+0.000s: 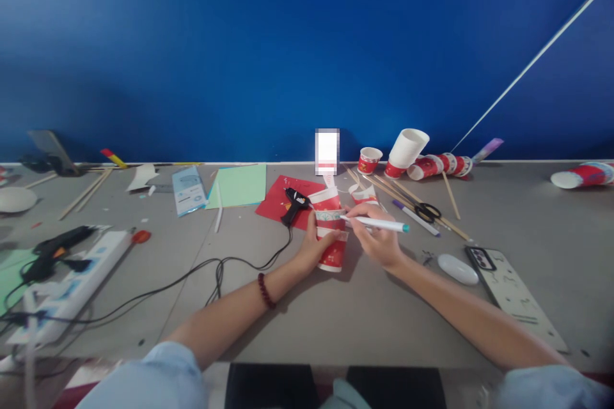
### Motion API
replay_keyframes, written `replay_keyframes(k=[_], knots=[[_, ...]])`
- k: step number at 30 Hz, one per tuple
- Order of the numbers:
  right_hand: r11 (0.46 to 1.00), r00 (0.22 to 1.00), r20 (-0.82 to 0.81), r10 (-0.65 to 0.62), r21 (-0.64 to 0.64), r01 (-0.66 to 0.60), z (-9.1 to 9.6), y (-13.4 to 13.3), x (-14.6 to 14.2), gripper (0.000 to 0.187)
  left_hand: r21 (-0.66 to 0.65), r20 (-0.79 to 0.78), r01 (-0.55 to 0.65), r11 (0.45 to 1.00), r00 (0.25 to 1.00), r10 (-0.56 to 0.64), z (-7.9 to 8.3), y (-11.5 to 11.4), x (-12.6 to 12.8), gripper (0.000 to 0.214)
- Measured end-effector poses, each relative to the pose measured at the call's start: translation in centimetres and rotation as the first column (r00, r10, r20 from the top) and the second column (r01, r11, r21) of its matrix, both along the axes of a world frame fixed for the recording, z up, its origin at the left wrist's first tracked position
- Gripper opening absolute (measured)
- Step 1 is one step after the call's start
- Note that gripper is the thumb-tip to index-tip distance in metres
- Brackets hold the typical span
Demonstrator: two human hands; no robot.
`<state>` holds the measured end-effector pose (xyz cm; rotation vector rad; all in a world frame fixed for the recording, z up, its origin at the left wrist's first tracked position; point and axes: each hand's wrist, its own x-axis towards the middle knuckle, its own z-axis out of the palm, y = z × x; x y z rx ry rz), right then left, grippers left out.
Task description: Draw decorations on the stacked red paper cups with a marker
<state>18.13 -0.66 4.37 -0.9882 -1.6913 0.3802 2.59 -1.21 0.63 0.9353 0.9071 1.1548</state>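
My left hand (314,246) is wrapped around the lower part of a red and white paper cup assembly (330,257), whose cups are joined end to end. Between the fingers of my right hand (377,236) is a white marker (384,224) with a teal end. Its tip meets the pale patterned band on the side of the cups, though the exact contact is too small to tell. Behind the cups, a black glue gun (293,204) lies on a red paper sheet (273,200). A cut piece of cup (364,195) rests just beyond my right hand.
A small cup (369,160), stacked cups (405,152) and a row of joined cups (441,166) line the wall. Scissors (426,211), a purple marker (417,218), a mouse (458,269) and a phone (518,297) lie right. Green paper (240,185) and a power strip (84,284) are left.
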Motion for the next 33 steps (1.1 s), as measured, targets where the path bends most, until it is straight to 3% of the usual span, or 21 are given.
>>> replay_keyframes(k=[8,14,22,26,30,33], knots=[[0.999,0.997,-0.066,0.028,-0.037,-0.03,-0.4,0.1,0.1,0.009,-0.022,0.007,-0.001,1.0,1.0,0.001,-0.3,0.0,0.1,0.066],[0.999,0.995,-0.102,-0.001,-0.049,-0.004,-0.3,0.6,0.2,0.008,-0.002,0.177,-0.037,0.999,0.984,0.037,-0.3,0.3,0.0,0.055],[0.994,0.98,-0.185,-0.076,-0.09,0.06,0.2,0.3,-0.6,0.011,-0.116,0.115,-0.041,0.992,0.992,0.055,-0.7,0.9,-0.1,0.054],[0.998,0.984,-0.166,-0.062,-0.02,0.06,0.0,0.2,-1.2,0.007,-0.108,0.045,-0.117,0.987,0.991,0.123,-0.7,2.0,0.1,0.053],[0.989,0.988,-0.105,-0.115,0.079,0.123,1.6,1.0,-1.4,0.003,-0.04,0.009,-0.198,0.979,0.98,0.199,-0.6,3.2,0.2,0.056],[0.986,0.983,-0.136,-0.123,0.093,0.137,2.4,1.4,-1.5,0.005,-0.006,0.004,-0.186,0.982,0.982,0.186,-0.8,3.4,0.4,0.058]])
